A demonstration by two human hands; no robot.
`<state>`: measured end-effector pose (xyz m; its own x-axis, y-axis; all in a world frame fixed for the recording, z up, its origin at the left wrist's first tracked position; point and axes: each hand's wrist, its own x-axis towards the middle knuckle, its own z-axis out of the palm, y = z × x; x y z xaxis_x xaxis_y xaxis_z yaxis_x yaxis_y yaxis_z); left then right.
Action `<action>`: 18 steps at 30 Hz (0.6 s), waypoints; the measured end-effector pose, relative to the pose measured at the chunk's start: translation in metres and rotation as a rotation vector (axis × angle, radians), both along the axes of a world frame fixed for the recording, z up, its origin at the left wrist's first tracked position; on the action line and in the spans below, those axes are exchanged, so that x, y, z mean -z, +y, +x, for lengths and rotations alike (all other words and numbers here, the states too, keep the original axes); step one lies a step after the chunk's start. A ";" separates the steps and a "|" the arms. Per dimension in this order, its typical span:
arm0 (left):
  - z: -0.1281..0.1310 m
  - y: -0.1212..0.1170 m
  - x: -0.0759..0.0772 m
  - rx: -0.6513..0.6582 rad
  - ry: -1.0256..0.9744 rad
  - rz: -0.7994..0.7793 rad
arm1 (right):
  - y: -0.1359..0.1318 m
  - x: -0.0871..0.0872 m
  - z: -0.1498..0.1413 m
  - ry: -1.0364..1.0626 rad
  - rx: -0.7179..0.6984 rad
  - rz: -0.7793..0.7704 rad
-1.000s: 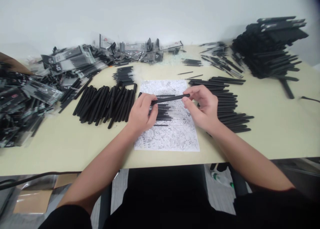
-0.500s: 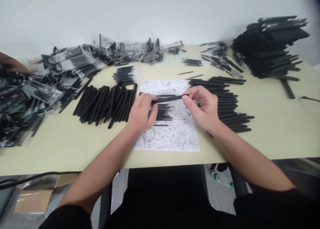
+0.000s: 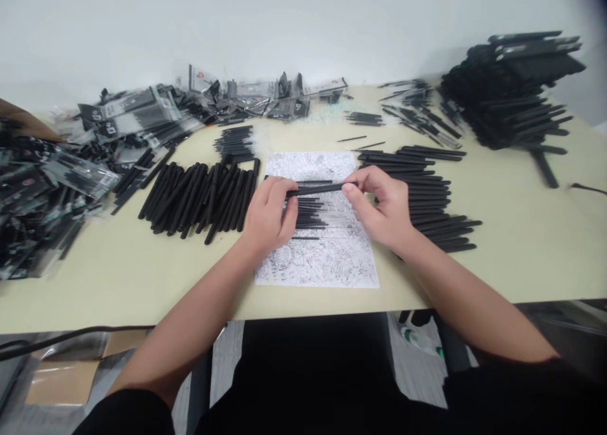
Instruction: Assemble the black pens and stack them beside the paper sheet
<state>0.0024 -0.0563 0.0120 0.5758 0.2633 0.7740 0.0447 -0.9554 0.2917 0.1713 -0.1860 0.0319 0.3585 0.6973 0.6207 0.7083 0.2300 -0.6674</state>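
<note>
A slim black pen [image 3: 320, 189] is held nearly level between both hands, above a scribbled white sheet [image 3: 327, 267]. My left hand [image 3: 271, 214] is closed on its left end. With thumb and fingertips, my right hand [image 3: 382, 201] pinches the right end. Under the pen, several thin dark refills [image 3: 308, 215] lie across the paper, partly behind my left hand. A pile of thick black pen barrels [image 3: 194, 198] lies left of my left hand. Another row of black pens [image 3: 431, 198] lies beside and partly behind my right hand.
Plastic packets [image 3: 137, 106] are heaped along the back and left of the pale table [image 3: 521, 251]. A tall stack of black pens [image 3: 502, 93] stands at the back right. Small bundles of refills [image 3: 234, 143] and loose thin rods [image 3: 363, 118] lie behind the paper.
My right hand has shifted slightly left along with its end of the pen. My left hand stays almost where it was, still holding the pen.
</note>
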 end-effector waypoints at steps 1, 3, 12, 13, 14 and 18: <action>0.000 0.000 0.000 0.003 -0.002 0.007 | 0.000 0.000 0.000 0.007 0.007 -0.019; 0.000 0.000 0.001 0.015 -0.009 0.021 | -0.001 0.000 0.000 0.030 0.015 -0.057; 0.000 0.001 0.002 0.005 -0.004 0.013 | 0.001 0.002 -0.002 -0.004 -0.027 0.020; 0.000 0.001 0.002 0.005 0.001 0.016 | 0.001 0.001 -0.002 -0.009 -0.017 0.005; 0.000 0.000 0.002 0.007 0.008 0.022 | 0.001 0.001 -0.001 -0.007 -0.008 -0.016; 0.000 -0.001 0.002 0.012 0.014 0.067 | -0.001 0.001 -0.001 0.062 0.009 -0.117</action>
<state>0.0025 -0.0569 0.0097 0.5898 0.2046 0.7812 0.0371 -0.9732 0.2268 0.1707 -0.1869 0.0310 0.3998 0.7604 0.5118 0.6666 0.1420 -0.7318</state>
